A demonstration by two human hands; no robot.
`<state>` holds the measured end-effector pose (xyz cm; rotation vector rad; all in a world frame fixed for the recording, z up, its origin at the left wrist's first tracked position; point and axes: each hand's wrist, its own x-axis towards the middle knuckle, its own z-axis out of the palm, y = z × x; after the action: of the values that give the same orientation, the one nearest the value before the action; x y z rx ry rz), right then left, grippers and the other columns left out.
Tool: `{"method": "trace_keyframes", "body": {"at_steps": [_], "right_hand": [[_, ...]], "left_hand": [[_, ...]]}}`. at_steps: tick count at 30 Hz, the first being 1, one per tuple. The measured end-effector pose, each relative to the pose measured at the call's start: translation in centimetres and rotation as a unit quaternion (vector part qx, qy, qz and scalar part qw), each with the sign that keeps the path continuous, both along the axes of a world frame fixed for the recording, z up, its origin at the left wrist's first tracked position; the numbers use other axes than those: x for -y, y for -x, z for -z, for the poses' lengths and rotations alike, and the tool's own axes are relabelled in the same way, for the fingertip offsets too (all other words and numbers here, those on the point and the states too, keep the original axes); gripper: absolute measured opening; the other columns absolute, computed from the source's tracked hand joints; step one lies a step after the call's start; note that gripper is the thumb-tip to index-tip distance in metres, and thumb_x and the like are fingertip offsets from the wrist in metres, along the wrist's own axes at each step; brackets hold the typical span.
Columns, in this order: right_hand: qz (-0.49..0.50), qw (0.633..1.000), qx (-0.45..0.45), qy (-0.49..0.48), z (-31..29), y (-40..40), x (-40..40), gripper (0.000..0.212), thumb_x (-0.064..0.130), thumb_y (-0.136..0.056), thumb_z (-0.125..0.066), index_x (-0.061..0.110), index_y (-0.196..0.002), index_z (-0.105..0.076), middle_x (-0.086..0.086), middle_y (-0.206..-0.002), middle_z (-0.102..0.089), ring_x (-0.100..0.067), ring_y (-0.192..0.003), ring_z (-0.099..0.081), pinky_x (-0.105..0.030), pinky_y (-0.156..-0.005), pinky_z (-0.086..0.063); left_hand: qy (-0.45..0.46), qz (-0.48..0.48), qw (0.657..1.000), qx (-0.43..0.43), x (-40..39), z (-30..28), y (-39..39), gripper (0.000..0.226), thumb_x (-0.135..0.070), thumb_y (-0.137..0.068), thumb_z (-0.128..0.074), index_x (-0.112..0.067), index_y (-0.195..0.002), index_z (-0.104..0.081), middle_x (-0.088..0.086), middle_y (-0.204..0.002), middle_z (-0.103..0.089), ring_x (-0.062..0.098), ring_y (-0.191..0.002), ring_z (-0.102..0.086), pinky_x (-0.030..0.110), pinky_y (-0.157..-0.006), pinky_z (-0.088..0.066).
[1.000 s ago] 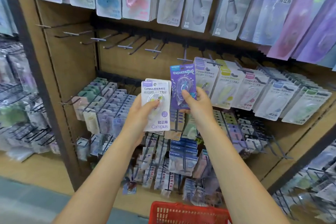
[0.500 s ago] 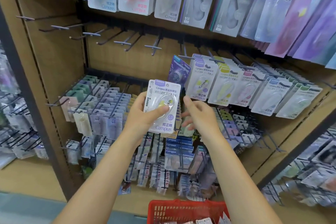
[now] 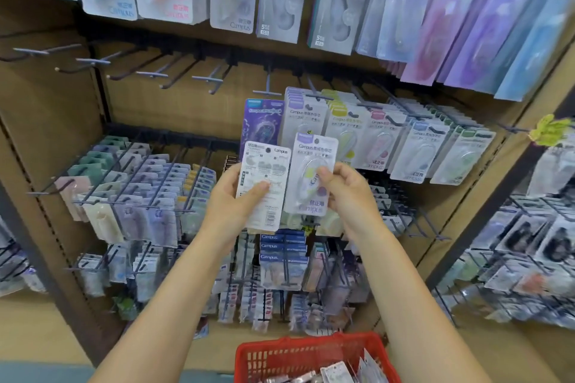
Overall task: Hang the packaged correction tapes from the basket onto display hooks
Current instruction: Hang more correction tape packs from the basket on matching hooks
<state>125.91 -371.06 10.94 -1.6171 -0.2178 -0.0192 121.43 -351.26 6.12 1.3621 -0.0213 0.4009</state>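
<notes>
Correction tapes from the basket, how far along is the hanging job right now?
Done: a purple pack already hangs on a hook in the middle row, beside the filled hooks to its right. In hand: the left hand holds a white pack back side out, and the right hand pinches another pack face out; neither is on a hook. Left: more packs lie in the red basket, and several empty hooks remain.

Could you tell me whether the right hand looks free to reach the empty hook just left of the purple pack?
Probably not yet: the right hand already pinches a pack. The hook itself is bare, with nothing blocking it.
</notes>
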Motion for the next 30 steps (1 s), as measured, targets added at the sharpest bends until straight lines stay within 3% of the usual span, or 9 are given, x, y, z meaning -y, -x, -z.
{"method": "trace_keyframes", "body": {"at_steps": [3, 7, 9, 16, 19, 24, 26, 28, 30], "right_hand": [[0.008, 0.999, 0.040, -0.001, -1.2, -0.9, 0.4, 0.006, 0.020, -0.102, -0.061, 0.021, -0.100, -0.066, 0.014, -0.080, -0.073, -0.002, -0.075, -0.068, -0.035, -0.083, -0.054], [0.006, 0.997, 0.068, 0.044, -3.0, -2.3, -0.7, 0.013, 0.029, -0.102, -0.061, 0.024, -0.113, -0.066, 0.005, -0.111, -0.074, -0.011, -0.104, -0.068, -0.030, -0.089, -0.052], [0.018, 0.997, 0.071, 0.032, -3.6, -2.8, -1.5, 0.014, 0.029, -0.103, -0.060, 0.022, -0.113, -0.066, 0.003, -0.112, -0.073, -0.012, -0.104, -0.068, -0.026, -0.082, -0.050], [0.041, 0.993, 0.098, 0.052, -3.5, -3.2, -2.3, 0.008, 0.031, -0.103, -0.059, 0.026, -0.103, -0.065, 0.006, -0.104, -0.072, -0.012, -0.098, -0.067, -0.029, -0.086, -0.052], [0.036, 0.992, 0.102, 0.059, -3.6, -3.2, -2.2, 0.006, 0.031, -0.102, -0.060, 0.027, -0.102, -0.064, 0.008, -0.104, -0.071, -0.006, -0.098, -0.066, -0.025, -0.083, -0.051], [0.068, 0.992, 0.082, 0.070, -4.0, -4.1, -3.2, 0.032, 0.041, -0.099, -0.063, 0.010, -0.108, -0.066, -0.007, -0.108, -0.071, -0.024, -0.103, -0.066, -0.044, -0.095, -0.054], [0.080, 0.992, 0.058, 0.076, -4.0, -4.6, -3.4, 0.041, 0.045, -0.096, -0.065, 0.005, -0.105, -0.063, -0.012, -0.106, -0.069, -0.030, -0.099, -0.065, -0.038, -0.086, -0.052], [0.085, 0.987, 0.054, 0.127, -3.8, -4.3, -3.0, 0.042, 0.047, -0.094, -0.067, 0.008, -0.106, -0.058, -0.005, -0.103, -0.064, -0.026, -0.095, -0.061, -0.030, -0.071, -0.046], [0.096, 0.973, 0.081, 0.193, -3.1, -2.8, -1.9, 0.042, 0.046, -0.094, -0.068, 0.015, -0.116, -0.051, 0.001, -0.111, -0.056, -0.016, -0.099, -0.057, -0.028, -0.072, -0.041]], "left_hand": [[-0.005, -0.015, 1.000, 0.009, 0.6, -0.5, -0.3, 0.039, -0.014, -0.096, -0.073, -0.017, -0.134, -0.063, 0.005, -0.127, -0.073, 0.028, -0.113, -0.072, 0.054, -0.094, -0.059], [-0.007, -0.031, 0.999, 0.019, 1.1, -1.1, -0.4, 0.040, -0.016, -0.095, -0.074, -0.018, -0.133, -0.063, 0.006, -0.128, -0.072, 0.030, -0.114, -0.071, 0.059, -0.096, -0.057], [-0.010, -0.033, 0.999, 0.016, 1.3, -1.5, -0.3, 0.036, -0.012, -0.097, -0.071, -0.019, -0.132, -0.064, 0.006, -0.127, -0.073, 0.029, -0.114, -0.071, 0.060, -0.096, -0.057], [-0.016, -0.041, 0.999, 0.024, 1.5, -2.7, 0.2, 0.029, -0.009, -0.098, -0.068, -0.026, -0.123, -0.066, 0.001, -0.122, -0.075, 0.024, -0.111, -0.073, 0.051, -0.093, -0.060], [-0.011, -0.041, 0.999, 0.027, 1.7, -2.8, 0.2, 0.029, -0.009, -0.098, -0.068, -0.026, -0.122, -0.066, 0.001, -0.121, -0.076, 0.023, -0.110, -0.073, 0.048, -0.090, -0.061], [0.006, -0.036, 0.999, 0.013, 1.9, -3.0, 0.4, 0.036, -0.011, -0.096, -0.071, -0.023, -0.128, -0.060, -0.001, -0.115, -0.078, 0.019, -0.104, -0.076, 0.033, -0.078, -0.063], [0.021, -0.043, 0.999, 0.000, 1.9, -3.3, 0.5, 0.039, -0.013, -0.094, -0.074, -0.020, -0.127, -0.056, 0.000, -0.110, -0.079, 0.019, -0.098, -0.077, 0.030, -0.072, -0.062], [0.030, -0.048, 0.998, -0.006, 1.9, -3.5, 0.5, 0.035, -0.014, -0.093, -0.075, -0.016, -0.122, -0.056, -0.001, -0.104, -0.080, 0.020, -0.095, -0.078, 0.029, -0.068, -0.062], [0.040, -0.048, 0.998, -0.004, 1.9, -3.5, 0.5, 0.032, -0.015, -0.092, -0.075, -0.014, -0.118, -0.056, -0.001, -0.102, -0.080, 0.020, -0.094, -0.078, 0.029, -0.068, -0.063]]}}
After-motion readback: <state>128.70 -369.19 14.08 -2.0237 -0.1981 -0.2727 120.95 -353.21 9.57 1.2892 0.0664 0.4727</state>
